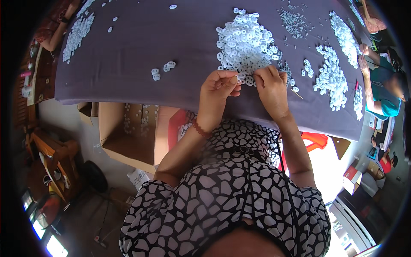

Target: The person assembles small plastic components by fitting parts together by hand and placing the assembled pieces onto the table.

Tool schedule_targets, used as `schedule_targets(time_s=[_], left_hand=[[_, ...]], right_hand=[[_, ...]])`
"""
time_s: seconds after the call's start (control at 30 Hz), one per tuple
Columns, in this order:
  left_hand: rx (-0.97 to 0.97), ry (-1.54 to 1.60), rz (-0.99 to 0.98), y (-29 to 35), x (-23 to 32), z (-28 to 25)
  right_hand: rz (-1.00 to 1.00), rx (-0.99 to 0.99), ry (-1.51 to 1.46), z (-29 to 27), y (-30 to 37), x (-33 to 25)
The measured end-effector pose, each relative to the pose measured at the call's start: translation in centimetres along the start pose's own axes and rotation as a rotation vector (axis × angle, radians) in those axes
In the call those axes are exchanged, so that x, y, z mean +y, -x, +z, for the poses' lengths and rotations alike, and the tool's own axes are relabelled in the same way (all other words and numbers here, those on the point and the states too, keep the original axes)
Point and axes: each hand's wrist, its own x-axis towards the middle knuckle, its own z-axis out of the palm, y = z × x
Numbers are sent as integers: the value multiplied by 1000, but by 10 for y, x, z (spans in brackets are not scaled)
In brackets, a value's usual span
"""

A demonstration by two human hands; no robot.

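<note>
My left hand [217, 91] is closed, thumb and forefinger pinching a small white oval plastic piece with two holes [240, 77]. Just beside it my right hand [273, 91] is bent over the near edge of the pile, its fingers curled together. Whatever they hold, if anything, is hidden. Directly beyond both hands spreads a heap of the same white two-holed pieces [246, 40]. Small grey metal screws or pins [284, 66] lie along the heap's right side, partly behind my right hand. A thin stick [296, 93] rests to the right of that hand.
More screws or pins [294, 23] are scattered farther back on the purple-grey cloth [124, 43]. Other white heaps [332, 79] sit right and far left. Several loose pieces [167, 67] lie left. A cardboard box [128, 147] stands below the edge. People sit at both sides.
</note>
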Motion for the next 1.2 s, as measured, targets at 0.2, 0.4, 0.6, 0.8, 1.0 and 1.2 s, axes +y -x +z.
schedule_targets(time_s=[0.2,0.4,0.6,0.8,1.0,1.2], left_hand=[[-2,9,8,1,0,0],[32,-4,19,2,2,1],[32,-16,15,5,4,-1],[-24,-31,-15,6,3,4],[-62,-27,-46,7,1,11],[-94,-25,-77,7,-2,10]], right_hand=[[-30,-162,45,-3,-10,3],[-114,-169,153,-3,-11,1],[-81,-84,83,-22,3,-2],[53,-75,70,-31,36,15],[220,-69,-174,-38,48,17],[340,-32,-276,-36,49,13]])
